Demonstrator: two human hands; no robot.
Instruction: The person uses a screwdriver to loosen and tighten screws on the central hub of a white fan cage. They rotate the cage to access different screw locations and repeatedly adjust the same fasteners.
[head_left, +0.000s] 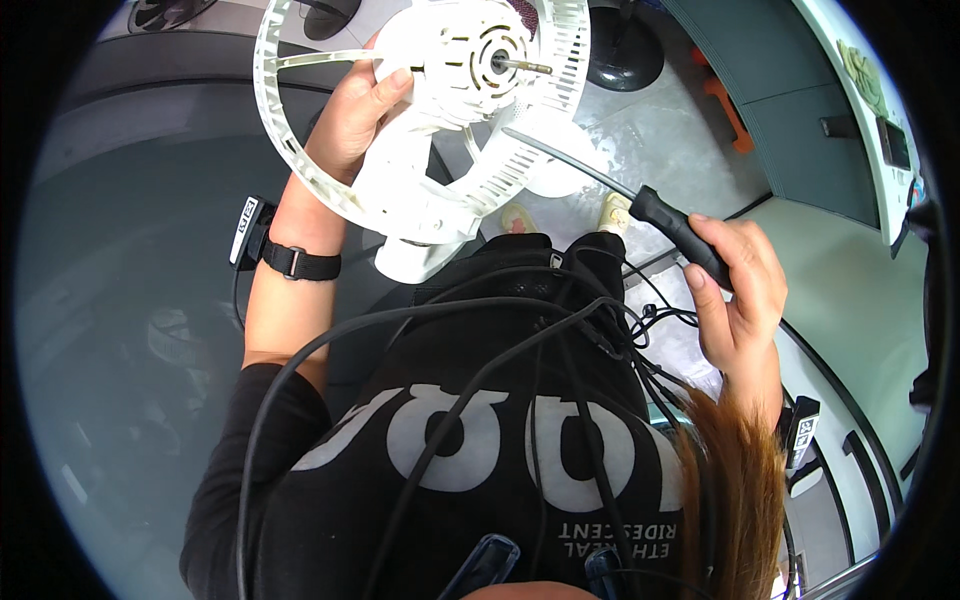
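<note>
Both hands' fingers curl: left (355, 115) grips fan housing (440, 90), right (735, 285) screwdriver (640, 205)

left hand (355, 110) gripping white fan housing (440, 110) (grille attached), right hand (738, 290) holding screwdriver (640, 205)

**Fan and screwdriver in your hands**

Your left fingers (375, 90) lie on the fan (440, 110): a white motor housing ringed by a slotted white rear guard, tilted up so its metal shaft sticks out just beyond your fingertips. Your right fingers (735, 270) wrap the black handle of the screwdriver (640, 205). Its long dark shank runs up and away from them, the tip reaching the guard below the shaft.
</note>
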